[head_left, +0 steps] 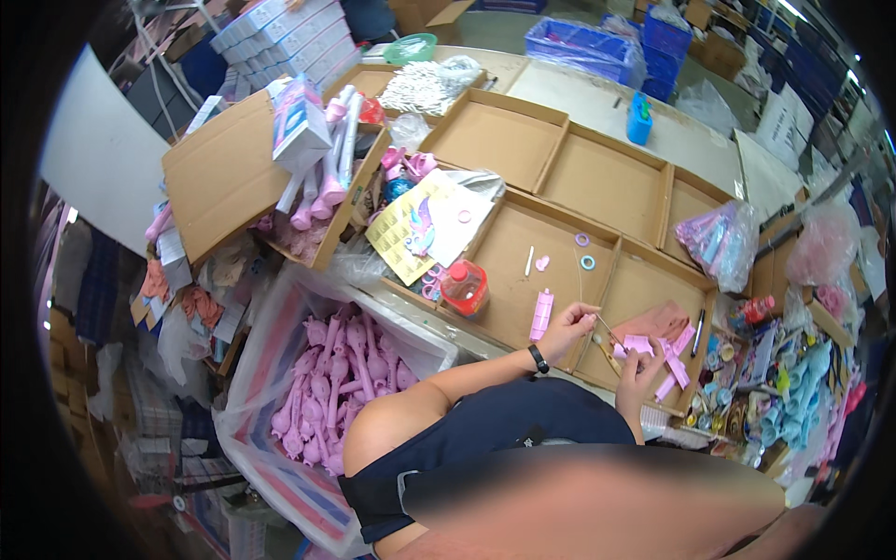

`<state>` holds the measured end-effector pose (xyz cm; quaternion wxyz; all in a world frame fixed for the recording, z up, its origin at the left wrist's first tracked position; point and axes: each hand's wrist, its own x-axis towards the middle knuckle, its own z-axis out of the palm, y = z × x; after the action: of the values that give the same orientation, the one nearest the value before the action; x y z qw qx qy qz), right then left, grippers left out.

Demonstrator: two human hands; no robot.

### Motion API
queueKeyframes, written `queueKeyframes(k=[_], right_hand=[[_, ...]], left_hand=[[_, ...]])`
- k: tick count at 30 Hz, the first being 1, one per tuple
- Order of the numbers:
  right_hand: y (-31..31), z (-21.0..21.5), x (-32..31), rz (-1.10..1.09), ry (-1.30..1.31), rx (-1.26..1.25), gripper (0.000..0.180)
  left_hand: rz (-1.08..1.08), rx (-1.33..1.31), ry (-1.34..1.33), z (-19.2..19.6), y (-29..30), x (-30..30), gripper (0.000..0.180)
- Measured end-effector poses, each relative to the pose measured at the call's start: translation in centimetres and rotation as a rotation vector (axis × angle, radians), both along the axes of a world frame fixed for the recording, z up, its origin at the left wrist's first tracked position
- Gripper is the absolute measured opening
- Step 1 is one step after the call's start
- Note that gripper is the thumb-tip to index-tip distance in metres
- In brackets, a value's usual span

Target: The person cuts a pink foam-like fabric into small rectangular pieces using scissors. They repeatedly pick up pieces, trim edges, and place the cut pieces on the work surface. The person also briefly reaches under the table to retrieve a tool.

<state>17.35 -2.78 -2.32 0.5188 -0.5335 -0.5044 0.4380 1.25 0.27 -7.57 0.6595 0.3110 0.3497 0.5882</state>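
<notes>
My left hand [569, 332], with a dark band on its wrist, pinches the end of a thin wire-like piece that slants toward my right hand. My right hand [640, 371] is closed on a small pink plastic part [638, 344]; its exact shape is partly hidden by the fingers. Beside the right hand several flat pink plastic pieces [674, 362] lie crossed over each other, next to a brownish-pink cloth [658, 320]. A longer pink plastic part [541, 314] rests left of my left hand. Farther off are a purple ring [582, 240], a pale blue ring [587, 262] and a small pink piece [542, 264].
Shallow cardboard trays [611, 177] cover the table. A red bottle [464, 287] stands left, a blue bottle [639, 119] at the back. A plastic-lined crate [245, 411] of pink wand-like parts sits at lower left. Clutter and a pen [698, 333] lie at right.
</notes>
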Motion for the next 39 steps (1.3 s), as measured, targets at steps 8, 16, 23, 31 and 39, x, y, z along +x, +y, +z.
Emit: queueKeyframes(k=[8, 16, 23, 31, 39], right_hand=[[0.5, 0.2, 0.6, -0.013, 0.180, -0.271, 0.027], [0.9, -1.0, -0.3, -0.039, -0.088, 0.075, 0.030], [1.3, 1.7, -2.0, 0.082, -0.083, -0.320, 0.028], [1.1, -0.6, -3.2, 0.170, -0.146, 0.003, 0.030], [1.6, 1.4, -1.0, 0.116, -0.146, -0.519, 0.030]], left_hand=[[-0.043, -0.022, 0.052, -0.5, 0.4, -0.1, 0.021], [0.001, -0.048, 0.108, -0.3, -0.3, -0.8, 0.021], [0.127, -0.090, 0.189, 0.5, -2.8, -2.5, 0.022], [0.228, -0.131, 0.188, 1.0, -4.3, -3.7, 0.024], [0.159, -0.117, 0.238, 0.6, -2.4, -1.8, 0.020]])
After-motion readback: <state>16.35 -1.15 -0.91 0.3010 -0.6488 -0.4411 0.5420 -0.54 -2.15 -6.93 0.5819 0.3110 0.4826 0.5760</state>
